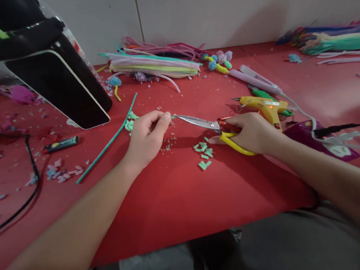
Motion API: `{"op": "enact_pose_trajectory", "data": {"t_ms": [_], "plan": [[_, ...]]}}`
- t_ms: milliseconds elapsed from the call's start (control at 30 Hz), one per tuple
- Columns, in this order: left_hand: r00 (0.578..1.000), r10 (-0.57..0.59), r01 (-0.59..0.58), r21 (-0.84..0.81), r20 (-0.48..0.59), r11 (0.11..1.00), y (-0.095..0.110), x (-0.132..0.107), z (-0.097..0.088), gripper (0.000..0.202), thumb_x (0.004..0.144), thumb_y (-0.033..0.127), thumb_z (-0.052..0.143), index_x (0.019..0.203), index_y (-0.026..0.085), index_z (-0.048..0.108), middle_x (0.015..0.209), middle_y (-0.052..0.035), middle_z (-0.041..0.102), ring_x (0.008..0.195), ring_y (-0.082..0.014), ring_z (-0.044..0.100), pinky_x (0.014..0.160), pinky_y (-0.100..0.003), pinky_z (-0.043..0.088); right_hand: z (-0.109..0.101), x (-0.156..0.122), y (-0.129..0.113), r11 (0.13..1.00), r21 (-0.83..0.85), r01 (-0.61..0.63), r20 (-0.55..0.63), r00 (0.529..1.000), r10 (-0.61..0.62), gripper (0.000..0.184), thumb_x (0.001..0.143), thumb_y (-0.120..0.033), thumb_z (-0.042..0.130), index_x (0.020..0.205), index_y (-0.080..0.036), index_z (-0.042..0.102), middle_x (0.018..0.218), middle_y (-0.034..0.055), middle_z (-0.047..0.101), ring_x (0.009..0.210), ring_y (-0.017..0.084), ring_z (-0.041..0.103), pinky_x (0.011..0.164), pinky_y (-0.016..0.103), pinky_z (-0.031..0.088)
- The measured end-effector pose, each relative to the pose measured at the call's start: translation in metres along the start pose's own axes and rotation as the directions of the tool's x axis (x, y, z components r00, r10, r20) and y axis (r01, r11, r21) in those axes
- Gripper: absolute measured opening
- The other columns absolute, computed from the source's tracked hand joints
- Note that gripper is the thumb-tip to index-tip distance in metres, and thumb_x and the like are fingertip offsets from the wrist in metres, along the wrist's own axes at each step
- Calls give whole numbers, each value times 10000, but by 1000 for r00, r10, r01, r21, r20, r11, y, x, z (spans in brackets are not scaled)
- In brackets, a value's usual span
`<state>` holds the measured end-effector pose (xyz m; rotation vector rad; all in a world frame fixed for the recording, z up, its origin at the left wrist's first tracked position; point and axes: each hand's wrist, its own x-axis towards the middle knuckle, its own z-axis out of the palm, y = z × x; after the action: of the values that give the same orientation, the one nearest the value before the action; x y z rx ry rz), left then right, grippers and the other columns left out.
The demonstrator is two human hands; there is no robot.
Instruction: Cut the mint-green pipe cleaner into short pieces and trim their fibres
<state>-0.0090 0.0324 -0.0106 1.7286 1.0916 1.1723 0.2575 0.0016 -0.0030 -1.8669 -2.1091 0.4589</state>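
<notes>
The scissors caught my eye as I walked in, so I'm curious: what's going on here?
The right hand holds the scissors by their handles, tips close to a small green piece pinched in the left hand. Short green pieces lie on the red tabletop near the scissors, and a teal pipe cleaner lies left of the left hand.

Bare red table (173,210) offers a clear lane from the near edge up to the green bits (203,156). Beyond, scissors (197,122) span the gap between left hand (150,135) and right hand (256,133), barring the way. A glue gun (266,104) crowds the right; a teal stem (107,143) and black device (62,90) hem the left, the room behind hard to judge.
</notes>
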Motion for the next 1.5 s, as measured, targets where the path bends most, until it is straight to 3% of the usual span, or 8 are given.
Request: {"op": "enact_pose_trajectory", "data": {"t_ms": [967,1500], "plan": [[1000,4,-4,-6,15,1000,-1,0,1,359,979,407,580,695,187,599,576,21,446,528,-107,396,500,-294,299,-1,-1,2,997,80,6,27,1000,-8,714,654,-851,657,583,-226,321,578,-33,295,576,114,274,528,310,244],[999,42,-42,7,14,999,-2,0,0,376,976,452,586,715,182,598,581,23,450,531,-101,398,493,-273,306,-3,-1,1,1000,28,1,65,998,-3,693,697,-816,657,609,-214,327,589,-43,293,593,105,286,552,309,249]]}}
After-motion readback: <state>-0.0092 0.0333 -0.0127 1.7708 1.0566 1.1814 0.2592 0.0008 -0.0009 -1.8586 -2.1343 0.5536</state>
